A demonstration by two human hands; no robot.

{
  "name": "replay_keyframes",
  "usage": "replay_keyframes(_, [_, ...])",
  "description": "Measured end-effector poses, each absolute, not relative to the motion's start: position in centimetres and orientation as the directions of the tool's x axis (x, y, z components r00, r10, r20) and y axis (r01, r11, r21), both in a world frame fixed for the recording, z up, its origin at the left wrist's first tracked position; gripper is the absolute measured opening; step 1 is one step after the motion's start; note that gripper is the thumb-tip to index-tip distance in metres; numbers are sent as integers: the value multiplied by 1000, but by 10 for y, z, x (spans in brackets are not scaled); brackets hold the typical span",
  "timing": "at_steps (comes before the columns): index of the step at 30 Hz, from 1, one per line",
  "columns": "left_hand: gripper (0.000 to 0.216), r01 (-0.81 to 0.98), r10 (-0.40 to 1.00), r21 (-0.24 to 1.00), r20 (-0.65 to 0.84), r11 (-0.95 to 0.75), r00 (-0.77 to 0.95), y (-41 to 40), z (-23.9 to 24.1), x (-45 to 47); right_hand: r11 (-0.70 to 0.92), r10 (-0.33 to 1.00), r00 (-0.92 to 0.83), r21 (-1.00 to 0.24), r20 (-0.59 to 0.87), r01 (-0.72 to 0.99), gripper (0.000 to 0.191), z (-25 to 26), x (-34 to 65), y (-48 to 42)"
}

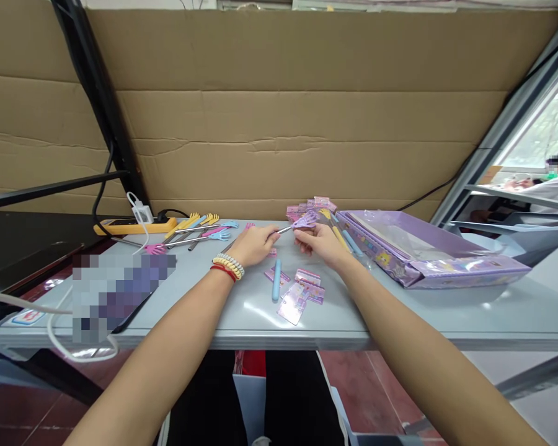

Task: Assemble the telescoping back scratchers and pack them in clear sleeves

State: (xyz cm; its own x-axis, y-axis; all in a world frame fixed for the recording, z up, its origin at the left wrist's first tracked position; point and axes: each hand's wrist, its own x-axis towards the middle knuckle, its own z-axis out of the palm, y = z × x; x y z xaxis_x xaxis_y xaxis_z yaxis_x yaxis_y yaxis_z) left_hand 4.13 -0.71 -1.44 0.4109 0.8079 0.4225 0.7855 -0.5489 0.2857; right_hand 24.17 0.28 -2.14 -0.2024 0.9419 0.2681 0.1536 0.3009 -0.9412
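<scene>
My left hand (255, 243) pinches the thin metal shaft of a small purple hand-shaped scratcher (302, 222). The head end of that scratcher sits in the closed fingers of my right hand (320, 243). Both hands hover just above the grey table (400, 316), near its far edge. Bead and red-string bracelets ring my left wrist. A light blue handle (276, 280) lies on the table just below my hands, beside several small purple cards (302, 292).
Several yellow, blue and pink scratchers (199, 228) lie at the left rear near a yellow power strip (134, 226) with a white charger. A purple display box (423, 251) lies at the right. Cardboard walls the back. Another person sits far right.
</scene>
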Motion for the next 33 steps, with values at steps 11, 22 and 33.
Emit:
replay_keyframes(11, [29, 885, 851, 289, 489, -364, 190, -1, -14, 37, 509, 861, -379, -544, 340, 668, 12, -32, 236, -2])
replay_keyframes(22, [28, 915, 925, 298, 341, -273, 165, 5, -16, 28, 503, 856, -399, -354, 328, 789, 23, -34, 218, 8])
replay_keyframes(33, [31, 910, 932, 331, 339, -248, 131, 8, -16, 24, 401, 899, -433, -269, -68, 876, 36, -17, 186, 44])
